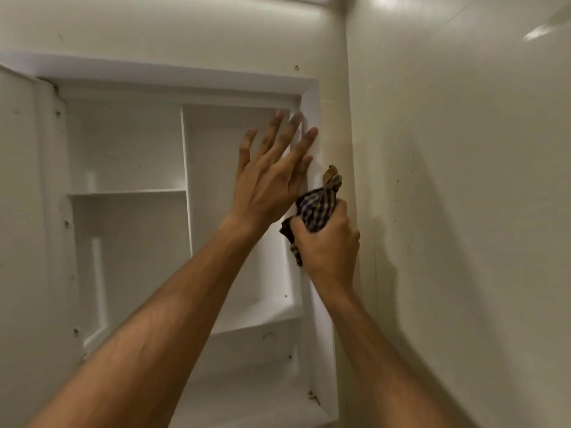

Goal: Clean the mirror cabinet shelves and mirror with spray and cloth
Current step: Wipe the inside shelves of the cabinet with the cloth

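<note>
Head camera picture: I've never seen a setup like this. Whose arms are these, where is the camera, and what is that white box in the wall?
There is no machine here. A person wears a wide-angle camera on the head, so you are looking along their own two bare arms as they reach forward. The white box is a cabinet set into the wall, with a shelf and dividers inside. The left hand is spread with straight fingers near the cabinet's upper right inner edge; whether it actually touches is unclear. The right hand grips a bunched checked cloth by the cabinet's right frame.
</note>
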The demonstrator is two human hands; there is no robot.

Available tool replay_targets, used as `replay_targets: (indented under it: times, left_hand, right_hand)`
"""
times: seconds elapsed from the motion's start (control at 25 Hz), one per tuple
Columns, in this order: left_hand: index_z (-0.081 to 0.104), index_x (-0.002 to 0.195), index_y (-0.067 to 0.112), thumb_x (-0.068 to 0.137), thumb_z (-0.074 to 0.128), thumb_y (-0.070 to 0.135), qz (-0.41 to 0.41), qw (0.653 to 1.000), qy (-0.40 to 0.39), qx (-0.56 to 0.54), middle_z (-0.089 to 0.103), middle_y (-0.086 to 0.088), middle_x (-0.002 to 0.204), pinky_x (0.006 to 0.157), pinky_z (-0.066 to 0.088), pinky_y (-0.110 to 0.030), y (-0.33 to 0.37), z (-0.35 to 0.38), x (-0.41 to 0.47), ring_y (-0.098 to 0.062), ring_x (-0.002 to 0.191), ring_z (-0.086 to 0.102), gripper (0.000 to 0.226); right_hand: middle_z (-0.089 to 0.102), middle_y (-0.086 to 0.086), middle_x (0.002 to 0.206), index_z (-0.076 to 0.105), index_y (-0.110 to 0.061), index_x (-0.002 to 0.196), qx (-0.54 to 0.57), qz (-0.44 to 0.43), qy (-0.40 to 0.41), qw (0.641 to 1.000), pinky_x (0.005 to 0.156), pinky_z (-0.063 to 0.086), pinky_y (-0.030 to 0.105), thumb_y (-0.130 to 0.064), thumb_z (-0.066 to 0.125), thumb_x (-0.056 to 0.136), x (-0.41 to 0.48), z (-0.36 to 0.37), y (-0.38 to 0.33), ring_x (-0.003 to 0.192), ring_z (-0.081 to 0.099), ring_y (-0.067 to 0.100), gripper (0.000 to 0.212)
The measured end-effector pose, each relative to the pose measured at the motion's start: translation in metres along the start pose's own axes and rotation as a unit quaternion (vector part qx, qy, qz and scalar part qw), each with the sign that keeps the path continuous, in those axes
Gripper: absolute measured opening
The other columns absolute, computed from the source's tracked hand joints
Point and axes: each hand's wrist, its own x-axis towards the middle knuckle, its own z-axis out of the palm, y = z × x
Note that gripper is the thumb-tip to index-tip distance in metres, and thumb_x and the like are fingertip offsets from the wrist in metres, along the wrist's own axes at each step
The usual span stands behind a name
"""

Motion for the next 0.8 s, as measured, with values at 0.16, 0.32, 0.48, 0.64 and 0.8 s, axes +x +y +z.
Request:
replay_targets:
  times: [0.16, 0.32, 0.48, 0.64, 0.8]
  left_hand:
    - [0.033, 0.151, 0.017, 0.105, 0.029, 0.04, -0.024, 1.0, -0.009, -0.01, 0.029, -0.004, 0.159, 0.119, 0.015, -0.049, 0.022, 0.003, -0.015, -0.023, 0.149, 0.021, 0.052]
    - [0.035, 0.151, 0.017, 0.105, 0.03, 0.039, -0.034, 0.999, -0.018, -0.011, 0.031, -0.004, 0.158, 0.119, 0.013, -0.047, 0.023, -0.003, -0.018, -0.022, 0.148, 0.024, 0.051]
    - [0.033, 0.151, 0.019, 0.105, 0.027, 0.04, -0.035, 0.999, -0.034, -0.007, 0.03, -0.003, 0.159, 0.119, 0.012, -0.046, 0.024, -0.007, -0.022, -0.02, 0.148, 0.023, 0.051]
    - [0.03, 0.152, 0.02, 0.105, 0.025, 0.04, -0.047, 0.997, -0.053, -0.01, 0.027, -0.001, 0.16, 0.119, 0.01, -0.043, 0.027, -0.009, -0.023, -0.018, 0.149, 0.021, 0.052]
    - [0.029, 0.153, 0.02, 0.105, 0.025, 0.042, -0.053, 0.997, -0.057, -0.007, 0.026, -0.001, 0.16, 0.118, 0.01, -0.042, 0.024, -0.008, -0.022, -0.018, 0.149, 0.021, 0.053]
  right_hand:
    - [0.064, -0.004, 0.106, 0.054, -0.019, 0.13, 0.003, 0.116, -0.048, 0.992, 0.074, 0.049, 0.027, -0.044, 0.085, 0.069, -0.125, -0.017, 0.069, 0.09, 0.063, 0.017, 0.073]
    - [0.067, 0.0, 0.106, 0.058, -0.015, 0.124, 0.01, 0.213, -0.106, 0.971, 0.077, 0.045, 0.024, -0.032, 0.091, 0.062, -0.202, -0.034, 0.11, 0.101, 0.065, 0.027, 0.073]
    - [0.063, 0.002, 0.122, 0.037, -0.025, 0.148, 0.002, 0.181, -0.147, 0.973, 0.092, 0.05, 0.034, -0.03, 0.085, 0.067, -0.165, -0.04, 0.085, 0.112, 0.06, 0.026, 0.094]
    - [0.066, 0.001, 0.111, 0.048, -0.02, 0.136, 0.005, 0.099, -0.139, 0.985, 0.08, 0.054, 0.028, -0.035, 0.078, 0.073, -0.062, -0.029, 0.033, 0.096, 0.065, 0.018, 0.072]
    - [0.066, -0.003, 0.099, 0.052, -0.017, 0.126, 0.038, 0.084, -0.093, 0.991, 0.072, 0.056, 0.026, -0.032, 0.076, 0.072, -0.04, -0.021, 0.016, 0.084, 0.064, 0.013, 0.061]
